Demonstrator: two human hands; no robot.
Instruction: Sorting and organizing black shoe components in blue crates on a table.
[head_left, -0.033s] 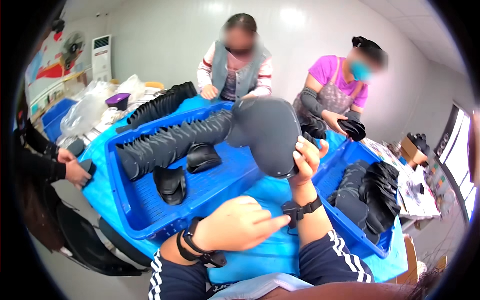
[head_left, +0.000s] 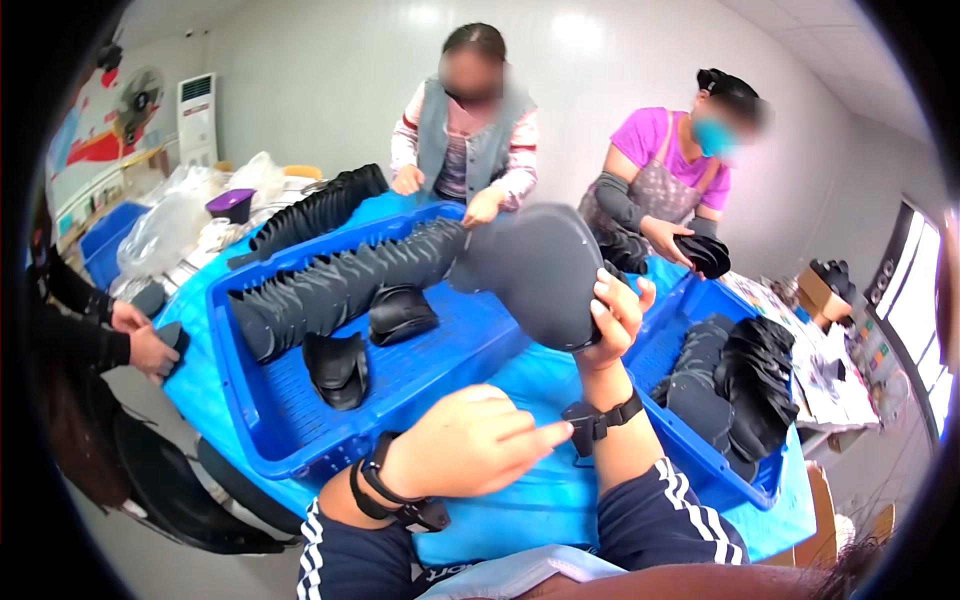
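In my right hand is a dark grey moulded pad, broad and rounded at one end and narrower at the other. My fingers wrap its right edge and hold it raised above the table. My left hand hovers below it, back of the hand showing, one finger stretched toward the black strapped device on my right wrist; whether they touch I cannot tell. The other left fingers are partly curled, with nothing visible in them. Behind the held pad stands a blue crate with a long row of similar pads and two separate ones.
A second blue crate to the right holds black pads in stacks. Two people stand across the table; one holds black pads. At the left, another person's hands hold a pad. A blue sheet covers the table.
The held pad has tilted slightly and sunk a little. The hand of the person opposite now shows beside the crate's far end. My left hand has barely moved.
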